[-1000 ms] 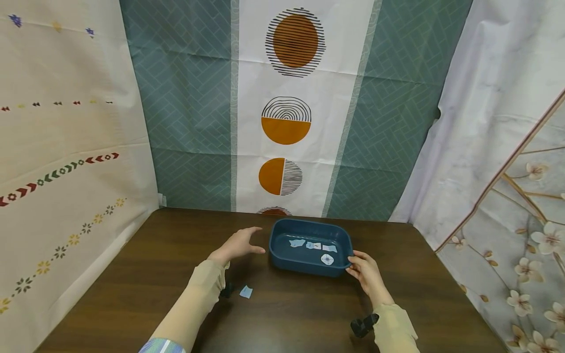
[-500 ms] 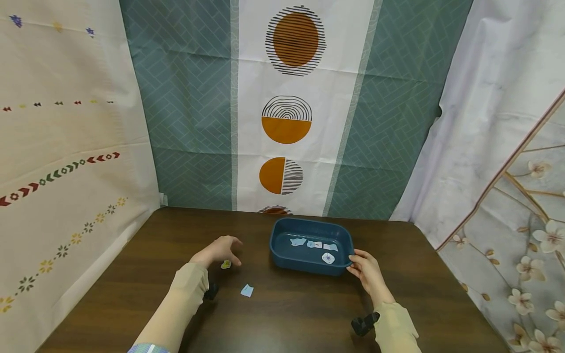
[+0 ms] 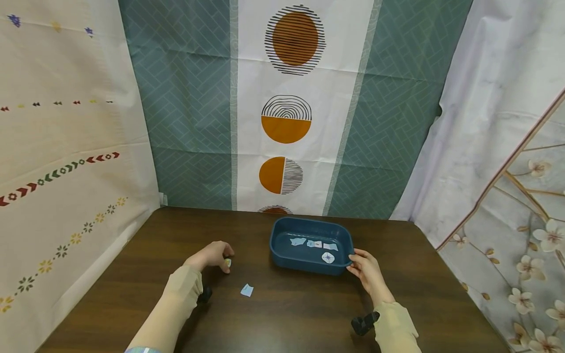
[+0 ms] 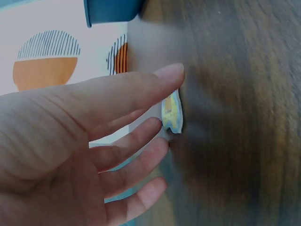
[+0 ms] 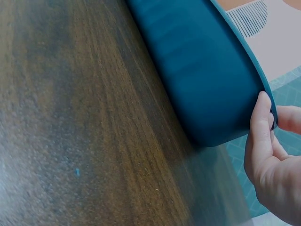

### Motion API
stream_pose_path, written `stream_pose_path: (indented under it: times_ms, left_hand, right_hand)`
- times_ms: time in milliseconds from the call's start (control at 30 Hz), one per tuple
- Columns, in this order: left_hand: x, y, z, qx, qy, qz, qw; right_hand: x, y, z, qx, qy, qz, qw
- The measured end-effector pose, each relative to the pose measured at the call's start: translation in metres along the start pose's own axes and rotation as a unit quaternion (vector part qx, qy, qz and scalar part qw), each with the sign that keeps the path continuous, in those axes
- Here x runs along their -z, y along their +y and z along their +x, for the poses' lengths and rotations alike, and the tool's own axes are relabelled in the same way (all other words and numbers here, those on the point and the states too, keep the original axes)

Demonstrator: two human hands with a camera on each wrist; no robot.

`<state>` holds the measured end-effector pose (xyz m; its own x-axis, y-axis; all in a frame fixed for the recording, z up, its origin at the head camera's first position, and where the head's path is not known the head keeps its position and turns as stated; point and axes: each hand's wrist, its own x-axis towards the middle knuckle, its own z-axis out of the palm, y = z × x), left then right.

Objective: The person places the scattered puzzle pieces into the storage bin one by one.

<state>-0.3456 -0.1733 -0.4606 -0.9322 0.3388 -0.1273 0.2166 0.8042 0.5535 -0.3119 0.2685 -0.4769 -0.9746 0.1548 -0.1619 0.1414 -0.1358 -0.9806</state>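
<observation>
My left hand (image 3: 211,256) is low over the left half of the table, its thumb and fingers around a small yellow-and-pale-blue cutout (image 4: 172,113). In the left wrist view the thumb overlaps the top of that cutout, and the index fingertip is hidden behind the thumb. My right hand (image 3: 366,270) pinches the near right corner of a dark blue rectangular tub (image 5: 202,70), its thumb outside the wall. Inside the tub lie several light blue paper-like pieces (image 3: 330,247) in a row, and a round white piece (image 3: 328,258) with a compass star.
A loose light blue piece (image 3: 247,290) lies on the brown wooden table (image 3: 282,318), nearer to me than the tub. Patterned cloths hang behind the table and along both sides. Each wrist carries a small black device (image 3: 365,324).
My left hand has moved left and down from beside the tub to the yellow cutout, which it hid at first. My right hand keeps its hold on the tub.
</observation>
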Motion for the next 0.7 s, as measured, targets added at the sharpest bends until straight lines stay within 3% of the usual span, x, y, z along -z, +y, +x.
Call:
stream_pose_path:
  times_ms: [700]
  left_hand:
    - [-0.0055,-0.0106,-0.0055,0.007,0.022,-0.01,0.9997]
  right_hand:
    - [0.0016,0.0014,0.0011,-0.003,-0.002,-0.001,1.0]
